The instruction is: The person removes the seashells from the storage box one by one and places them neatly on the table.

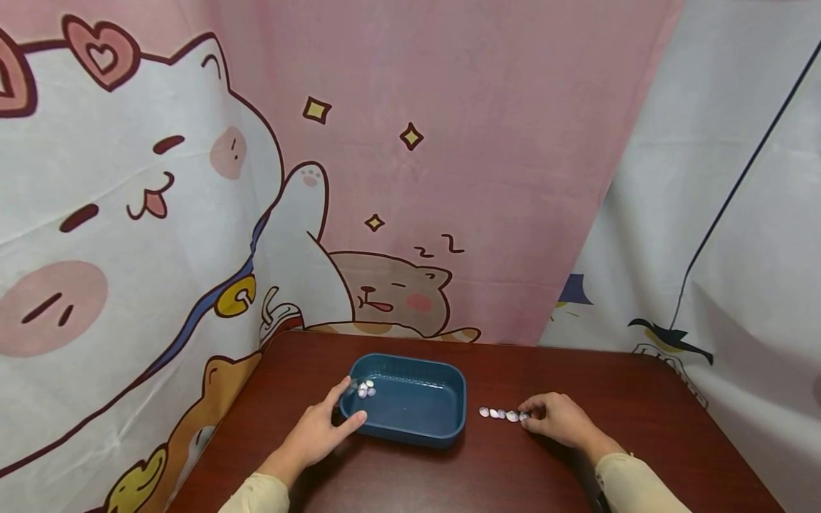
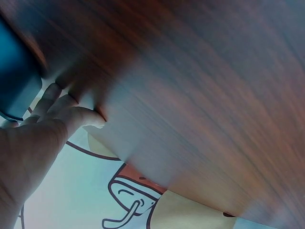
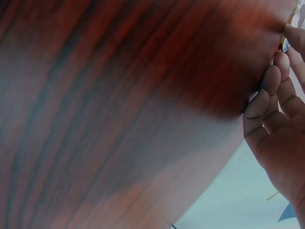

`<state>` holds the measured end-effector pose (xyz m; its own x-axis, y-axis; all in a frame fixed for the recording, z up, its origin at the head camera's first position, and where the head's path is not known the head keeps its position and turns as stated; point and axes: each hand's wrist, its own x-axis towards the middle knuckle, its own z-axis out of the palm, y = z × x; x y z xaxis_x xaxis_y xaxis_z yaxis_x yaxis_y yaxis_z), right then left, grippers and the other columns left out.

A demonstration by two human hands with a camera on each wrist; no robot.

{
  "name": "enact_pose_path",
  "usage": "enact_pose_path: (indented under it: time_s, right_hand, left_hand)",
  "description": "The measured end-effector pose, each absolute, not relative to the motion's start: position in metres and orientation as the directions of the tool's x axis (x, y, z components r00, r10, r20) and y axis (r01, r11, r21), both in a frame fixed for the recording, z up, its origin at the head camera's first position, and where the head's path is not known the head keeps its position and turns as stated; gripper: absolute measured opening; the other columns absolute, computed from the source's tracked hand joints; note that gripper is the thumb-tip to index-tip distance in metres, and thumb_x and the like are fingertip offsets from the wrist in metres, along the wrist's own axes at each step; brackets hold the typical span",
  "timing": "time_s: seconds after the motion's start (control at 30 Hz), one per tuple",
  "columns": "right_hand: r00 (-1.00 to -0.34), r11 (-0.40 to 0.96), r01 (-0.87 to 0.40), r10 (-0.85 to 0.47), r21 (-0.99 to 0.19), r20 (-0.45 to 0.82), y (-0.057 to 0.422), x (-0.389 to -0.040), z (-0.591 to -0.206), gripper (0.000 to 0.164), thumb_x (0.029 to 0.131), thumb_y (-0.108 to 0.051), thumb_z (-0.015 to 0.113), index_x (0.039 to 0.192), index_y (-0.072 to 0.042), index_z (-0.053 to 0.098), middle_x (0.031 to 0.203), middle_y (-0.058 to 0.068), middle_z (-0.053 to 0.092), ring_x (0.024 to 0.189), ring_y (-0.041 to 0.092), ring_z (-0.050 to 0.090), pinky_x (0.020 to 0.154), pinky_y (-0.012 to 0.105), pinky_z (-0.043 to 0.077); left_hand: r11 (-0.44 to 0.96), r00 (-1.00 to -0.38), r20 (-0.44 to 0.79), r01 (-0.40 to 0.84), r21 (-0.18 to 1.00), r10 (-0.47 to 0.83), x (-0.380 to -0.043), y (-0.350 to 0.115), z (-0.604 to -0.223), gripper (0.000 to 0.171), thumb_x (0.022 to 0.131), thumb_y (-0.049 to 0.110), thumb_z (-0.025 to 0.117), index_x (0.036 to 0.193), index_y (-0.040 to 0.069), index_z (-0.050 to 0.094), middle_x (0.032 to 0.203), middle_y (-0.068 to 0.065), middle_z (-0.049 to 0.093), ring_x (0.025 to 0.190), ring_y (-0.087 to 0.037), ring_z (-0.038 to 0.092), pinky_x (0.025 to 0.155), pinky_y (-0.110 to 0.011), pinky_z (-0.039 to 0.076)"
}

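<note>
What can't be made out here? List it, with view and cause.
- Shells in the blue tray: head view, too small to count.
- Right hand: right wrist view, frame edge cuts its fingers; grip unclear.
- Tray: left wrist view, blurred, mostly cut off.

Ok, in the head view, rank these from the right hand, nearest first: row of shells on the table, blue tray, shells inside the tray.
1. Row of shells: at the right hand's fingertips.
2. Blue tray: middle of table, left of the row.
3. Shells in the tray: its far-left corner, by the left hand.
</note>
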<state>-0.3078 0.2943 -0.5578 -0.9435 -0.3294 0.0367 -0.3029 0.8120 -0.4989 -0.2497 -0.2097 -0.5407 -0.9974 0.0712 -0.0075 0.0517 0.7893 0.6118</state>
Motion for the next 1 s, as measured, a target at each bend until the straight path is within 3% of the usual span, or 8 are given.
enact_pose_path:
  time_s: [0.63, 1.0]
  right_hand:
    - [-0.933, 0.791, -0.329, -0.356, -0.515, 0.049, 0.2949, -0.3059, -0.5568, 0.020, 0.086, -0.025, 0.089, 0.103, -0.017, 0.081, 0.079, -0.011, 0.065, 0.067, -0.002, 0.050, 0.061, 0.023, 0.042]
    - [-0.917, 0.744, -0.331, -0.400, -0.581, 0.010, 0.2982, -0.3065, -0.5546, 0.035, 0.084, -0.026, 0.092, 0.111, -0.008, 0.079, 0.078, -0.007, 0.062, 0.069, -0.002, 0.050, 0.063, 0.022, 0.043]
  left_hand:
    - [0.786, -0.997, 0.006, 0.066, 0.615, 0.079, -0.2503, -0.2104, -0.5433, 0.088, 0.096, 0.068, 0.067, 0.167, 0.027, 0.037, 0.154, -0.019, 0.061, 0.130, -0.041, 0.066, 0.106, -0.070, 0.051]
    - [0.783, -0.997, 0.011, 0.070, 0.618, 0.080, -0.2497, -0.2099, -0.5438, 0.087, 0.096, 0.067, 0.068, 0.167, 0.027, 0.038, 0.154, -0.019, 0.061, 0.130, -0.041, 0.066, 0.106, -0.070, 0.051]
